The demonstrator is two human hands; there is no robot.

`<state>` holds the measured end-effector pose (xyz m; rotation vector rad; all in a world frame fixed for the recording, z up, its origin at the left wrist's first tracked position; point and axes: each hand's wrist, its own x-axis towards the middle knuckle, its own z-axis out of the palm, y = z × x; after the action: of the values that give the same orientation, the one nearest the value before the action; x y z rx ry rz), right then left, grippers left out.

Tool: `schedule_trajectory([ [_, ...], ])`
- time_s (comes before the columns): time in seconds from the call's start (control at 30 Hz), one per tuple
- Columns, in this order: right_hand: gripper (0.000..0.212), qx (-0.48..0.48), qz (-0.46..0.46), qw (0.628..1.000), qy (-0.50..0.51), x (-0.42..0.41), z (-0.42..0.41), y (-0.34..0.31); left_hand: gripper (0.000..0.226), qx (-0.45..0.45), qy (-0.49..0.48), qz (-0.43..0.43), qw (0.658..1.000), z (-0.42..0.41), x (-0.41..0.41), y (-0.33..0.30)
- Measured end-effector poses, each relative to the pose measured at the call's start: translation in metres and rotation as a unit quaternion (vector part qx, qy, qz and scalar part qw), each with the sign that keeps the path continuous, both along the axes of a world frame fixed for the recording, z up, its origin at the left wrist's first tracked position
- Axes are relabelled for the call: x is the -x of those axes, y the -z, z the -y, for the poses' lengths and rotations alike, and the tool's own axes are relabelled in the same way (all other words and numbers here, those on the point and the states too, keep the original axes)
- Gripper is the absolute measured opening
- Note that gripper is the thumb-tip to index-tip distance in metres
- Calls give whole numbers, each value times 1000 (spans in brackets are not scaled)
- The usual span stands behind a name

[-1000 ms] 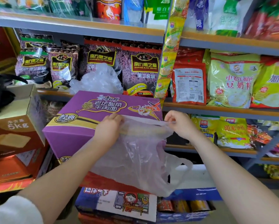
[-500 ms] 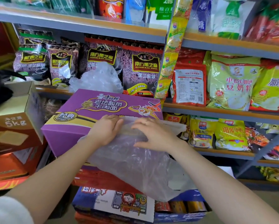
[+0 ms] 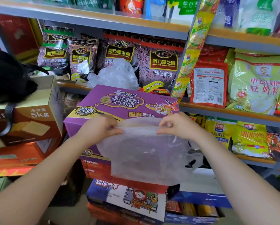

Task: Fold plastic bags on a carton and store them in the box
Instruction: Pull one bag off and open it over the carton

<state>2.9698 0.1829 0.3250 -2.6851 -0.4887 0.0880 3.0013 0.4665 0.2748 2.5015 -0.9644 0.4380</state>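
Note:
A translucent plastic bag (image 3: 144,153) hangs over the near edge of a purple noodle carton (image 3: 119,101) and drapes down its front. My left hand (image 3: 98,127) pinches the bag's upper left edge at the carton's near rim. My right hand (image 3: 176,125) pinches the upper right edge, level with the left. The bag is stretched flat between both hands. A heap of crumpled clear plastic bags (image 3: 115,75) lies on the shelf just behind the carton.
An open brown 5kg box (image 3: 38,114) stands to the left, with a black bag (image 3: 7,78) resting on it. Stacked cartons (image 3: 127,198) sit under the purple one. Shelves of packaged food (image 3: 256,85) fill the back and right.
My right hand slid left across the bag, then back right to its upper edge. Both hands now pinch the top edge, and the bag hangs flatter and doubled over.

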Motion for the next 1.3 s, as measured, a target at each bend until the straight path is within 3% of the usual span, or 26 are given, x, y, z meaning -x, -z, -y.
schedule_trajectory([
  [0.1,38,55,-63,996,-17,-13,13,-5,55,-4,-16,27,999,-10,-17,-20],
  [0.17,29,29,-96,995,-5,-21,24,-6,51,-73,-115,26,990,-11,-32,-41],
  [0.23,21,-24,-108,994,7,-26,32,-9,35,-157,-246,-4,956,-12,-48,-56],
  [0.3,26,-81,-109,990,36,-30,35,-13,13,-200,-287,77,934,-11,-58,-65],
  [0.33,29,-109,-105,987,58,-33,34,-14,17,-205,-291,113,928,-9,-64,-66],
  [0.4,30,-111,-38,988,96,-41,30,-13,32,-174,-287,184,924,0,-74,-60],
  [0.47,30,-84,17,990,110,-50,24,-10,44,-151,-234,183,943,21,-76,-48],
  [0.57,37,-42,-5,990,135,-63,18,-3,41,-101,-109,72,986,38,-77,-18],
  [0.67,41,69,-43,984,160,-76,11,3,81,-105,-91,-71,988,23,-90,6],
  [0.83,39,251,23,951,180,-98,0,7,100,-194,-131,-143,962,9,-114,11],
  [0.93,37,318,27,911,261,-110,-10,13,91,-194,-146,-146,959,12,-122,11],
  [1.0,44,308,21,906,290,-115,-26,16,78,-199,-155,-137,958,18,-125,12],
  [1.13,47,158,84,968,178,-127,-71,20,75,-174,-169,-119,963,28,-129,16],
  [1.2,54,130,33,984,114,-132,-92,27,76,-181,-158,-106,965,28,-135,17],
  [1.3,61,142,-38,982,116,-133,-103,46,96,-181,-111,-100,972,18,-134,15],
])
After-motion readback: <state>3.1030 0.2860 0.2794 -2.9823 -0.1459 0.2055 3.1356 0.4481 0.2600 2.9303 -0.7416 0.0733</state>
